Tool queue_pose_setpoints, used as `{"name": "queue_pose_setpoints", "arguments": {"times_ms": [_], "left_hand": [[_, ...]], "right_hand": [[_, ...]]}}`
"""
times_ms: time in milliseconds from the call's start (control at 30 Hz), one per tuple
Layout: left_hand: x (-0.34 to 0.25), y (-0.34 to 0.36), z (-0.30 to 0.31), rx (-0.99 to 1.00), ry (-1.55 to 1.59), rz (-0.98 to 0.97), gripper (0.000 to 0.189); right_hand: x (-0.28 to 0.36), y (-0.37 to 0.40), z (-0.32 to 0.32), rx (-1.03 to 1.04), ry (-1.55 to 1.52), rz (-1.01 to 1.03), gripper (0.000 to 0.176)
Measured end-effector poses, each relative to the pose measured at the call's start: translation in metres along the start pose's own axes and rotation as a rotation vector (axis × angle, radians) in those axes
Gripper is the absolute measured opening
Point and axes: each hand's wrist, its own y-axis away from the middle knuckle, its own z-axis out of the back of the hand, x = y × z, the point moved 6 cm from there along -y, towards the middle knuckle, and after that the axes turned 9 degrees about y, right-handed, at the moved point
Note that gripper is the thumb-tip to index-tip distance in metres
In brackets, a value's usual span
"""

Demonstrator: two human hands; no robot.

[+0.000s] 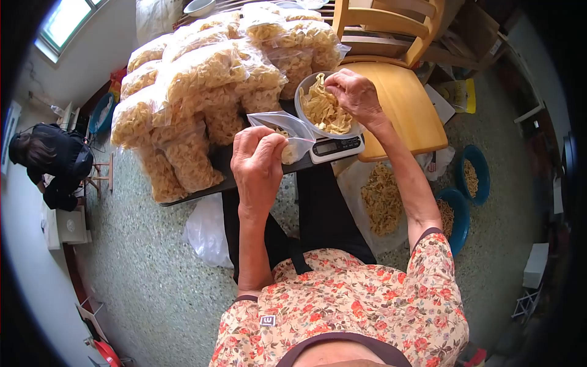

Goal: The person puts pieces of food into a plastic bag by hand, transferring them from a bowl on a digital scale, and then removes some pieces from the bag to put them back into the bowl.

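**Clear bag (pixel 292 131) in one hand, one bowl on one scale**

Clear bag first: we see a single open one, gripped in the left hand (pixel 257 164), whose fingers are closed round its lower edge. A few pale strips show inside it. It hangs over the near edge of the dark table (pixel 221 160), just beside the scale (pixel 335 147).

We count one bowl (pixel 301 105), standing on that one scale and holding a heap of pale strips (pixel 323 111). The right hand (pixel 354 95) is over the bowl's far rim, fingers bent down with their tips among the strips. We cannot tell whether they pinch any.

Behind the bowl and the clear bag lies a pile of filled bags (pixel 202 79), all stuffed with the same pale stuff. We make out more than a dozen, but they overlap too much for an exact count.

To the right stands one wooden chair (pixel 403 107), its seat touching the scale's side. On the floor below it we count two blue basins (pixel 461 202), each with strips in it, and one large floor sack (pixel 382 202) lying open with more. One white sack (pixel 205 231) lies under the table. At far left one other person (pixel 52 162) in dark clothes is bent over, well apart from us.
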Motion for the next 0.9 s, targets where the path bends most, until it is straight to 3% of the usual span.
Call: {"name": "queue_pose_setpoints", "arguments": {"times_ms": [200, 433, 500, 567, 900], "left_hand": [[-0.001, 0.001, 0.001, -0.011, -0.003, 0.028, 0.018], [-0.007, 0.000, 0.003, -0.005, -0.027, -0.022, 0.020], [-0.006, 0.001, 0.005, 0.000, -0.021, -0.009, 0.019], [-0.003, 0.002, 0.005, -0.014, -0.006, 0.032, 0.017], [0.015, -0.003, -0.006, 0.019, 0.041, 0.055, 0.014]], "right_hand": [[0.007, 0.007, 0.032, -0.348, -0.017, 0.042, 0.013], [0.007, 0.012, 0.032, -0.424, -0.150, -0.025, 0.011], [0.006, 0.010, 0.032, -0.415, -0.106, -0.010, 0.011], [0.007, 0.011, 0.022, -0.258, -0.083, 0.079, 0.011], [0.025, 0.018, 0.040, -0.253, -0.410, -0.264, 0.012]]}}
